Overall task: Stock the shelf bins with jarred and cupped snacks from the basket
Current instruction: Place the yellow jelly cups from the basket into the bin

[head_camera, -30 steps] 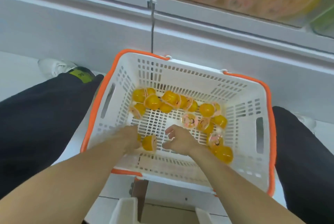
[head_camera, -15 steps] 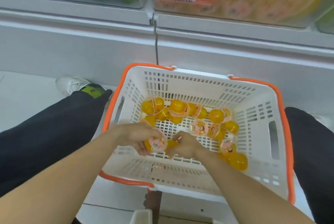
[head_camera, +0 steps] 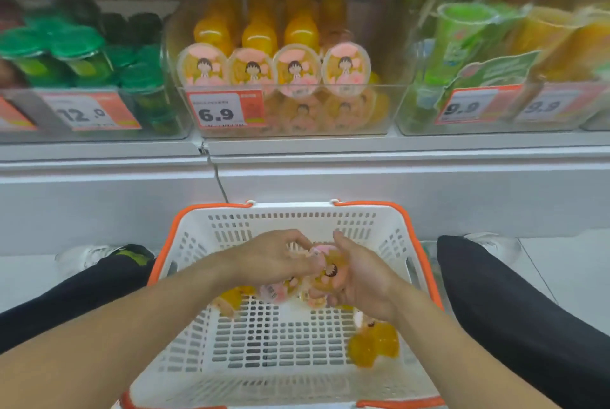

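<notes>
Left hand [head_camera: 274, 258] over the basket [head_camera: 211, 230] middle, fingers curled round jelly cups [head_camera: 280, 286]. Right hand [head_camera: 358, 280] beside it, fingers cupped round more of the same clutch. Loose cups [head_camera: 373, 344] near the basket's right wall. Shelf bin [head_camera: 330, 111] above holds matching cups.

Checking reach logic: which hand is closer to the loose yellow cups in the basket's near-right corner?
Right. The right hand sits just above and left of the loose yellow cups; the left hand is farther left across the basket.
</notes>
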The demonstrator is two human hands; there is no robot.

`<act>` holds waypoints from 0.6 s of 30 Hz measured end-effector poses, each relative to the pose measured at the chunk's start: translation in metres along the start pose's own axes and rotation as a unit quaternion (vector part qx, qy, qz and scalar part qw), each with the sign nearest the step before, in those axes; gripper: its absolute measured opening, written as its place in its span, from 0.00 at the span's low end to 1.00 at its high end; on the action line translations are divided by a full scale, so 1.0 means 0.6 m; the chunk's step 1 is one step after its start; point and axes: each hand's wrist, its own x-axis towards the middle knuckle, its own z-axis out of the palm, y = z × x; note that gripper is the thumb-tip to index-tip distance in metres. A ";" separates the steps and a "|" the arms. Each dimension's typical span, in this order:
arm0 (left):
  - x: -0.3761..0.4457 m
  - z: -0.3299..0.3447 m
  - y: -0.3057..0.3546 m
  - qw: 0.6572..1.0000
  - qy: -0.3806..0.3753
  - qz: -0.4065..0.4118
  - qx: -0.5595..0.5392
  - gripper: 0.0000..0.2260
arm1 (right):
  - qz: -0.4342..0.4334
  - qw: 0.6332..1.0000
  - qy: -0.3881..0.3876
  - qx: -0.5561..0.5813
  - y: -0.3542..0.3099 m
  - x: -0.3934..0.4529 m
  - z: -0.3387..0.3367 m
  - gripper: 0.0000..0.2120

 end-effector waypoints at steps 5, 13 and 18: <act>-0.004 -0.010 0.040 0.986 0.112 0.052 -0.108 0.13 | -0.085 0.990 -0.062 0.097 -0.063 -0.060 -0.012 0.25; -0.004 -0.029 0.078 0.950 0.059 0.054 -0.302 0.08 | -0.184 0.976 -0.066 0.099 -0.076 -0.080 -0.040 0.35; -0.008 -0.036 0.087 0.914 0.017 0.072 -0.398 0.08 | -0.237 0.956 -0.044 0.166 -0.084 -0.047 -0.010 0.29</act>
